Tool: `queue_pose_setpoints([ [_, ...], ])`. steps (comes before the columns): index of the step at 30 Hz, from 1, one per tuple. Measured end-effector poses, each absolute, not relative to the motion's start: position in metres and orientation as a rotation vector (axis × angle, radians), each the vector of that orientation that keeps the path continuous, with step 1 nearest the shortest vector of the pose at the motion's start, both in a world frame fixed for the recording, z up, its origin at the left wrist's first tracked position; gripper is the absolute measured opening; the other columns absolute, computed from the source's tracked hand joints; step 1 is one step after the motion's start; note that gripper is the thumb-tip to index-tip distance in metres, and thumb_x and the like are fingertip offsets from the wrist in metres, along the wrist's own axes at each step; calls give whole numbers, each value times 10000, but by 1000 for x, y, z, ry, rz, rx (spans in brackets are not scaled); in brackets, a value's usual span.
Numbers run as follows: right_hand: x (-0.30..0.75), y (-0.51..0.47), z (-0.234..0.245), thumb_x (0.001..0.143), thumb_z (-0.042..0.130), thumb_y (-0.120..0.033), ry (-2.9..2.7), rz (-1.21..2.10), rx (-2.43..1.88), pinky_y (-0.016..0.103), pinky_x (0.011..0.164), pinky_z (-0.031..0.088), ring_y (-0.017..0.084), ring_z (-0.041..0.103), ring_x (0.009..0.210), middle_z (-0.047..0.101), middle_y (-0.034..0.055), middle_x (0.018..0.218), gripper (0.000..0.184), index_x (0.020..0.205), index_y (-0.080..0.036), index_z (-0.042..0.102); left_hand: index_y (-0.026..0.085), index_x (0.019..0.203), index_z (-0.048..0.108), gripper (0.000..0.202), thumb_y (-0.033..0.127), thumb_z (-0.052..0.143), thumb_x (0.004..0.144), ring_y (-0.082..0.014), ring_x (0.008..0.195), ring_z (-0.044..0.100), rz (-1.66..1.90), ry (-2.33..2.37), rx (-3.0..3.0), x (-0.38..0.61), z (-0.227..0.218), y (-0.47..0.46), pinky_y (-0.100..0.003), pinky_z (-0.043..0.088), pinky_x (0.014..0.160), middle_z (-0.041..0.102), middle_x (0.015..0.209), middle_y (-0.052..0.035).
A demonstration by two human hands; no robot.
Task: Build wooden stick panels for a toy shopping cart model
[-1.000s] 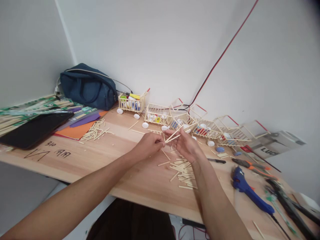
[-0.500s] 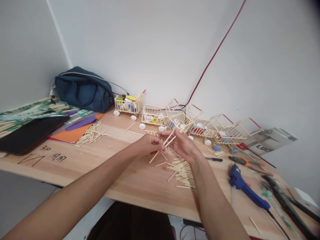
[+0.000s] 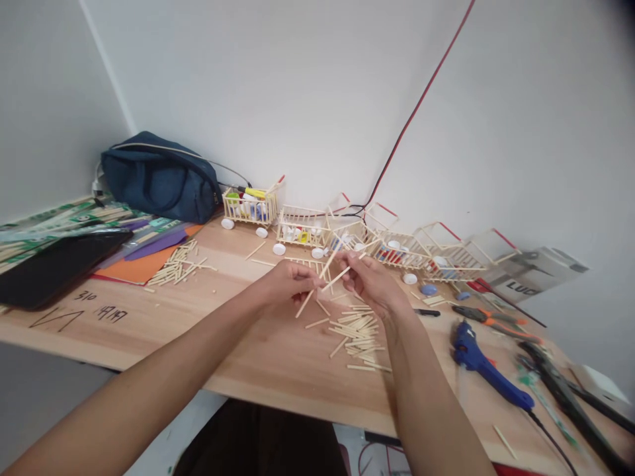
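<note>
Just above the tabletop, my left hand [image 3: 290, 283] pinches a thin wooden stick [image 3: 326, 266] that slants up and away. Opposite it, the fingers of my right hand [image 3: 371, 279] are closed on a second wooden stick [image 3: 337, 278], whose near end reaches toward my left fingertips. The two sticks cross in view; whether they touch, I cannot tell. Below my right hand lies a loose pile of short sticks [image 3: 357, 330]. Behind my hands, a flat ladder-like row of sticks [image 3: 310, 263] rests partly hidden on the table.
Several small stick carts with bottle-cap wheels, including one loaded cart [image 3: 251, 206], line the wall. A blue glue gun [image 3: 489, 373], pliers [image 3: 491, 318] and a knife [image 3: 426, 312] lie right. Leftward are a blue pouch [image 3: 159, 177], dark tray-like slab [image 3: 59, 268] and another stick pile [image 3: 178, 263].
My hands have drawn slightly apart, and the right-hand stick has swung to a flatter angle, away from the left-hand stick. The whole view has shifted a little.
</note>
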State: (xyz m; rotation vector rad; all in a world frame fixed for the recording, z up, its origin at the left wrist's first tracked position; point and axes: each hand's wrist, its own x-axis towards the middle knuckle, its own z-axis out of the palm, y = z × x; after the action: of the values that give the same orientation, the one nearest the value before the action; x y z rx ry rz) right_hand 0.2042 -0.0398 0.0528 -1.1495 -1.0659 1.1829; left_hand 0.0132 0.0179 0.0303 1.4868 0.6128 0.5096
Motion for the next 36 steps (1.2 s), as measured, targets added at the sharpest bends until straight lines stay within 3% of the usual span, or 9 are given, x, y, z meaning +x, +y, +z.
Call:
queue_pose_setpoints([
  [5, 196, -40, 44, 726, 678, -589, -1248, 1162, -1326, 212, 425, 313, 75, 429, 462, 498, -44, 576, 420, 749, -176, 609, 109, 758, 656, 472, 512, 817, 573, -47, 555, 506, 708, 617, 1205, 9, 32, 24, -183, 399, 542, 643, 721, -26],
  [12, 181, -37, 36, 767, 618, -609, -1418, 1019, -1377, 214, 431, 316, 80, 429, 445, 515, -43, 547, 418, 765, -192, 585, 101, 691, 648, 481, 530, 818, 556, -66, 529, 500, 538, 619, 1282, 13, 27, 17, -197, 398, 483, 596, 628, -5],
  [20, 176, -37, 31, 730, 687, -563, -1312, 1122, -1349, 196, 411, 240, 57, 366, 435, 476, -67, 539, 397, 765, -190, 557, 91, 660, 644, 478, 526, 816, 562, -62, 514, 496, 577, 642, 1275, 17, 27, 11, -196, 389, 479, 635, 653, -32],
  [26, 185, -36, 38, 687, 735, -550, -1122, 1090, -1280, 189, 392, 239, 49, 332, 414, 425, -78, 484, 433, 673, -191, 495, 95, 754, 703, 464, 548, 750, 665, -69, 562, 526, 367, 551, 1383, 12, 30, 14, -190, 421, 528, 651, 683, -32],
  [31, 199, -36, 48, 599, 821, -503, -962, 1101, -1191, 171, 369, 251, 51, 333, 434, 409, -75, 485, 451, 648, -194, 496, 140, 873, 749, 288, 385, 751, 722, -91, 681, 605, 327, 497, 1501, 11, 33, 14, -182, 448, 617, 716, 773, -43],
  [36, 197, -37, 51, 558, 862, -449, -891, 1165, -1158, 155, 372, 301, 49, 351, 457, 416, -77, 512, 439, 650, -179, 528, 114, 748, 738, 207, 320, 725, 728, -81, 594, 564, 508, 502, 1616, 18, 33, 8, -181, 410, 564, 692, 676, -36],
])
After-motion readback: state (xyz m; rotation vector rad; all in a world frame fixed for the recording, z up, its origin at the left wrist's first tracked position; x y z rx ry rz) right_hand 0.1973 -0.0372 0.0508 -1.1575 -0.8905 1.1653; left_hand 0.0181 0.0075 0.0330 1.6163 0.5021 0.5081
